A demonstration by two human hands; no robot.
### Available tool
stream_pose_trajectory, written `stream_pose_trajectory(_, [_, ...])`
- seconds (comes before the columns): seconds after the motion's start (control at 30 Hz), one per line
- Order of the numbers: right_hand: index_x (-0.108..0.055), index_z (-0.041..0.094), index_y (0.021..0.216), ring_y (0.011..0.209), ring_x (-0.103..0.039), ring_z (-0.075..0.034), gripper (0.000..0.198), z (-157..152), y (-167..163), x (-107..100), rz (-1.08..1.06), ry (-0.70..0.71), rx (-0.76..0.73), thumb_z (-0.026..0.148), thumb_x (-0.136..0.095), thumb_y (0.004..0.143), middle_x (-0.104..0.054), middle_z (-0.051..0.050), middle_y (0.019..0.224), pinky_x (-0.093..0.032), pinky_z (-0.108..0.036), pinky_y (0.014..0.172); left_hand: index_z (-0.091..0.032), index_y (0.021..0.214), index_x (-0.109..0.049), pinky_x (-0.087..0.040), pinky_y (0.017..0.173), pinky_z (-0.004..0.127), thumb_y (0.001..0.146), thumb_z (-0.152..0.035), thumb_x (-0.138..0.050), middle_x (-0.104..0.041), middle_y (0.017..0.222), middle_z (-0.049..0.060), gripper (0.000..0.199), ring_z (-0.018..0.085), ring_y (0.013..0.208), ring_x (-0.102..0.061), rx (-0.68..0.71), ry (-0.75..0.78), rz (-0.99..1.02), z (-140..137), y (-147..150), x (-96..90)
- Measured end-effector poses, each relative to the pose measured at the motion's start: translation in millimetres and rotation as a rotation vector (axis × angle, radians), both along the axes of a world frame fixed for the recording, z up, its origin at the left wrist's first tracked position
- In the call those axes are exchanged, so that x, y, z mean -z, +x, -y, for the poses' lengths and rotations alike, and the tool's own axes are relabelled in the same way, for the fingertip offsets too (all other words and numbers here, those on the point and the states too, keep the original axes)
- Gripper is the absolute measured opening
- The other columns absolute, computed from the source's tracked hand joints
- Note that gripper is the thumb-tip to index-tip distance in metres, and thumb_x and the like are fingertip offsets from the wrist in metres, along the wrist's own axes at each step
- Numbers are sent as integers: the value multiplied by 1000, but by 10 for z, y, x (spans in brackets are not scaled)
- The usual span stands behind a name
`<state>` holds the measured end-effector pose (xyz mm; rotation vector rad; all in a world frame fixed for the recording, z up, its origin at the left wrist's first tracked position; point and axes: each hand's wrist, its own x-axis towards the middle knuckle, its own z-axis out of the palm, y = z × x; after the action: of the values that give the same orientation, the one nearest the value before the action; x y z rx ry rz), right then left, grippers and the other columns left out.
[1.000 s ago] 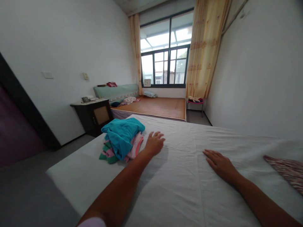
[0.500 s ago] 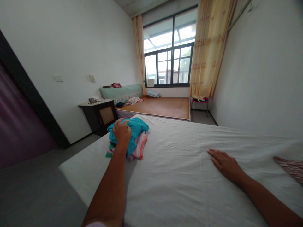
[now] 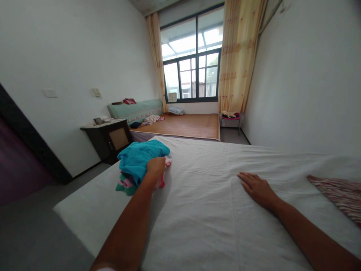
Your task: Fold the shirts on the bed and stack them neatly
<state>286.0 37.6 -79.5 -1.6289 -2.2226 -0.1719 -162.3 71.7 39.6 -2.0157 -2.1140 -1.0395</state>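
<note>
A bright blue garment (image 3: 138,154) lies bunched on a small pile of clothes at the left of a white-sheeted bed (image 3: 197,210). Under it, pink cloth (image 3: 168,162) and green cloth (image 3: 126,188) stick out at the edges. My left hand (image 3: 156,168) is closed at the right edge of the blue garment, its fingers curled and partly hidden. On the sheet to the right, my right hand (image 3: 258,190) rests palm down, fingers stretched out, holding nothing.
Striped reddish cloth (image 3: 338,192) lies at the bed's right side. Beyond stand a second bed with a brown mat (image 3: 191,126), a dark nightstand (image 3: 109,139) and a small stool (image 3: 230,117). A window (image 3: 194,64) with yellow curtains (image 3: 239,56) is behind.
My left hand has moved from the top of the blue garment to its right edge and closed there. My right hand stays flat on the sheet. The view has turned slightly right.
</note>
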Motion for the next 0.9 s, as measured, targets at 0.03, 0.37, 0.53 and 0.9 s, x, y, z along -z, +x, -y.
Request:
stream_pose_trajectory(0.03, [-56,28,128,124,-49,-25,45,-1,-6,-9,2,-7,5,40,-34,91,-56,-5,135,-42,-45,98,-19,63,-62,-48,76,38,72,-32,-66,-67,69,10,17,28,79,-65,14,8,-11,-4,-4,-63])
stream_pose_trajectory(0.37, [-59,26,125,122,-49,-28,44,-14,-60,-70,-95,-42,10,38,-37,89,-58,-6,133,-42,-49,97,-19,83,-55,-49,64,19,72,-35,-68,-63,78,-2,24,9,68,-61,661,368,1359,180,544,-590])
stream_pose_trajectory(0.53, [-65,22,110,103,-62,-25,50,113,-123,-433,-683,-326,-81,54,-33,91,-68,-10,113,-49,-42,89,-17,82,-52,-50,57,19,74,-32,-70,-64,73,-2,26,9,59,-61,832,-251,1373,379,1188,-174])
stream_pose_trajectory(0.9, [-66,21,80,80,-58,-20,17,259,-598,-584,-804,-338,-266,35,-58,75,-65,-2,78,-48,-35,78,-13,88,-59,-49,56,19,74,-23,-71,-66,72,0,21,10,59,-62,901,-377,1532,310,1155,-112])
